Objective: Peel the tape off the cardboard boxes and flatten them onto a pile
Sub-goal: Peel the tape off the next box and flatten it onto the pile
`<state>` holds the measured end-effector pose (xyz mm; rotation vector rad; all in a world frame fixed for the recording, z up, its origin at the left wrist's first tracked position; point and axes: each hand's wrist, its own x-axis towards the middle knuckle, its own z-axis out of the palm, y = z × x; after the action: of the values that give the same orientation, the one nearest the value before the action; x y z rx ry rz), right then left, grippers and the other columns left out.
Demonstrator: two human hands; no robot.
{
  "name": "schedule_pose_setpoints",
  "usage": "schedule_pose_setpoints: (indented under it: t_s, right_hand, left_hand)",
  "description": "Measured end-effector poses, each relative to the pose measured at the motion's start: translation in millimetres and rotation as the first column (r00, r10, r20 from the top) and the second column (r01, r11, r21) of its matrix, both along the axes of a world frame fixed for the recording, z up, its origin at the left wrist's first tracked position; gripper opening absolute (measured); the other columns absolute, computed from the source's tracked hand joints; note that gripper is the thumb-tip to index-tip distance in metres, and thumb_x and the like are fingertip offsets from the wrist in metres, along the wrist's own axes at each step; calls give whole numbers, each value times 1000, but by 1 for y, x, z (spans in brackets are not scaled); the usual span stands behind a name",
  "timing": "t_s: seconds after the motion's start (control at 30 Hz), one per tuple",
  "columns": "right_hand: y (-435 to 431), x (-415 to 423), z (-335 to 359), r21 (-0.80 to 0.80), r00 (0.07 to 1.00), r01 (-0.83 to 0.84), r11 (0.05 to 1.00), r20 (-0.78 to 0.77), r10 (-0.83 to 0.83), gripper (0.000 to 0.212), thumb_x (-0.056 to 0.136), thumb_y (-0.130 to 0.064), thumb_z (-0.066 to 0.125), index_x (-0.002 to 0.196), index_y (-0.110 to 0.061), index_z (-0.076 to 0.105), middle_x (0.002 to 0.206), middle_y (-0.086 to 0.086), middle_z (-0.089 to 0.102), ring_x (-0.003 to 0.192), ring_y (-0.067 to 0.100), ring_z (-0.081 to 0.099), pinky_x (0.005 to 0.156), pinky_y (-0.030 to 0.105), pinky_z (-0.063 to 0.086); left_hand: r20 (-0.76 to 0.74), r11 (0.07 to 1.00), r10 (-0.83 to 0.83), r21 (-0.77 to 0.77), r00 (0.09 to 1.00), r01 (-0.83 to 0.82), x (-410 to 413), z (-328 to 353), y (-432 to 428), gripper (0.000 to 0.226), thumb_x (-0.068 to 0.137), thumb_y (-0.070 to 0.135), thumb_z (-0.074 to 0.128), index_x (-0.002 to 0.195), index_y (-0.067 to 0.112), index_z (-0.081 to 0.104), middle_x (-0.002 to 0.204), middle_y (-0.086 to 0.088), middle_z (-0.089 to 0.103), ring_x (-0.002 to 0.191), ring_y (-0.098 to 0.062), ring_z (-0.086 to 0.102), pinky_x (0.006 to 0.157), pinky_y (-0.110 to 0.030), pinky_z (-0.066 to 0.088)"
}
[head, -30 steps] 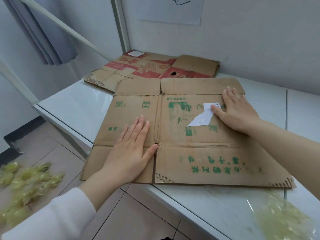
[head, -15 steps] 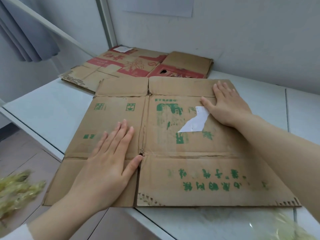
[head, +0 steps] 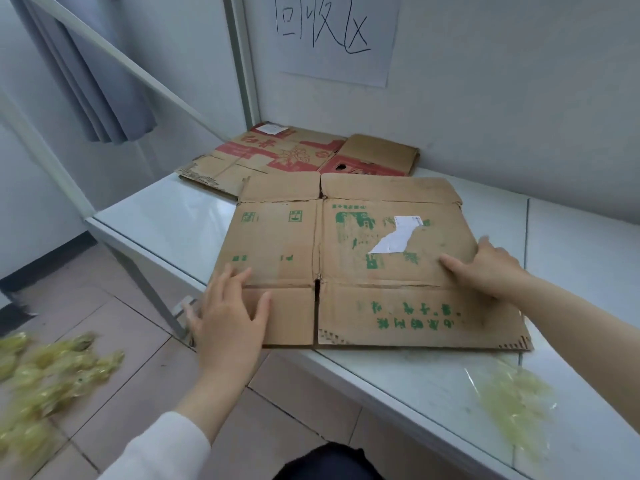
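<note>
Head view, looking down over the bench.

- Flattened brown cardboard box with green print lies face-up on the glossy white table. Its near-left corner hangs over the table's front edge. A torn white label scrap is stuck on its right panel.
- Left hand, white sleeve behind it, is at the box's near-left edge. The fingers are straight and spread, the thumb lies on the near-left flap and the forefinger tip on the panel above. The outer fingers reach past the edge. It grips nothing. The hand is a little blurred.
- Right hand is at the box's right edge. The thumb stretches flat across the top face, pointing left. The other fingers bend at the edge and their tips are hidden, so I cannot tell whether they hook under the cardboard.
- Behind the box, against the wall, lies a pile of flattened cardboard with red print; the box's far-left flap overlaps the pile's near edge.
- Above the pile, on the wall, hangs a white paper sheet with handwritten characters.
- Just past the box's near-right corner, on the table, sits a crumpled yellowish clear tape wad, blurred.
- Left of the box and lower, on the tiled floor, lies a larger heap of yellowish crumpled tape.
- Far left of the box hangs a grey curtain.
</note>
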<state>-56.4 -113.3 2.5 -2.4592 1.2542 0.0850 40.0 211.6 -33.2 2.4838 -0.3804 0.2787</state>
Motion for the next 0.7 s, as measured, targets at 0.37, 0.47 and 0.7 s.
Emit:
schedule_pose_setpoints:
  t_s: [0.37, 0.47, 0.7]
  right_hand:
    - [36, -65, 48, 566, 931, 121, 816, 220, -290, 55, 78, -39, 70, 109, 3, 53, 95, 11, 59, 82, 24, 58, 65, 31, 48]
    - [41, -75, 70, 739, 858, 9, 674, 341, -385, 40, 85, -33, 62, 110, -2, 56, 85, 9, 65, 65, 19, 64, 51, 26, 53]
    - [84, -72, 71, 836, 601, -146, 529, 500, -623, 25, 88, -24, 59, 105, -7, 52, 92, 12, 64, 66, 23, 66, 42, 33, 55]
  left_hand:
    - [-689, 147, -369, -707, 624, -692, 2, 52, 25, 10, 91, 9, 57, 83, 14, 52, 75, -3, 62, 74, -11, 55, 93, -29, 46]
    - [-650, 63, -433, -713, 625, -698, 12, 79, 22, 17, 92, 12, 55, 76, 12, 49, 77, -5, 57, 73, -13, 54, 91, -31, 46]
    - [-370, -77, -581, -862, 725, -502, 22, 99, -2, 25, 94, 14, 51, 117, 22, 50, 102, -9, 59, 90, -24, 59, 70, -48, 52]
